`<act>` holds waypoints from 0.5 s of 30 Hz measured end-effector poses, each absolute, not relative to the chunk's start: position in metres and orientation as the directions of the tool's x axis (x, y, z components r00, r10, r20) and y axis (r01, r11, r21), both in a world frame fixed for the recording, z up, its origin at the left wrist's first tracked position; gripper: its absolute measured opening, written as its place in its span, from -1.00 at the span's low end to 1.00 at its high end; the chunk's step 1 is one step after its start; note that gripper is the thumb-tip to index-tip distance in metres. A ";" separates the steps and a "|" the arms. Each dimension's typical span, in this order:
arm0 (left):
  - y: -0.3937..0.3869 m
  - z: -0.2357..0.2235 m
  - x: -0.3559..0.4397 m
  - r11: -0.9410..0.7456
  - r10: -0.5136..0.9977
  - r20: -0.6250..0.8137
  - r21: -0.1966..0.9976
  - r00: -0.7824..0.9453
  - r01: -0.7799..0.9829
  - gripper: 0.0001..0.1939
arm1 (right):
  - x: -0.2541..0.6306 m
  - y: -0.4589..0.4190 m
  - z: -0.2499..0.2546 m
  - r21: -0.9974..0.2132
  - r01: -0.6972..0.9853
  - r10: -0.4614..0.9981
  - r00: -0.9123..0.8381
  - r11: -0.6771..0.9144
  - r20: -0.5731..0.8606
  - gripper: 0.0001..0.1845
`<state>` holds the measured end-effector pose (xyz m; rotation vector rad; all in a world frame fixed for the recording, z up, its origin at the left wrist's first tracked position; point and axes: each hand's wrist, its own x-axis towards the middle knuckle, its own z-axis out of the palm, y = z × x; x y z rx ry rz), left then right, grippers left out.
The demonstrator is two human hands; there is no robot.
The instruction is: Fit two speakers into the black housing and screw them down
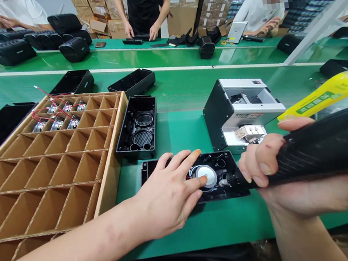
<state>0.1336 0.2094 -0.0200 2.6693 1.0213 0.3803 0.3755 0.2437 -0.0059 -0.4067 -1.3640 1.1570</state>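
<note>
My left hand (168, 194) lies flat, fingers spread, on a black plastic speaker housing (221, 171) at the near edge of the green table. Its fingertips press on a round silver speaker driver (207, 175) seated in the housing. My right hand (268, 164) is wrapped round a thick black electric screwdriver (323, 147), whose tip (229, 178) points into the housing just right of the driver.
A cardboard divider tray (51, 167) at left holds several drivers with red wires (54, 115) in its far cells. An empty black housing (138, 127) lies beside it. A white and black screw feeder (239, 109) stands behind my hands. Other people work across a conveyor (161, 58).
</note>
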 end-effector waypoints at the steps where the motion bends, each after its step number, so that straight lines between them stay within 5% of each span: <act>1: 0.210 -0.020 0.134 -0.722 0.677 0.148 0.324 0.720 0.612 -0.62 | 0.373 0.241 -0.005 -0.804 -0.418 0.823 -0.196 0.422 0.534 -0.27; 6: 0.208 -0.018 0.133 -0.720 0.678 0.129 0.310 0.723 0.620 -0.62 | 0.364 0.224 -0.004 -0.817 -0.451 0.898 -0.069 0.360 0.434 -0.40; 15: 0.208 -0.015 0.134 -0.713 0.681 0.111 0.326 0.724 0.621 -0.62 | 0.372 0.219 -0.010 -0.859 -0.404 0.898 -0.168 0.314 0.407 -0.66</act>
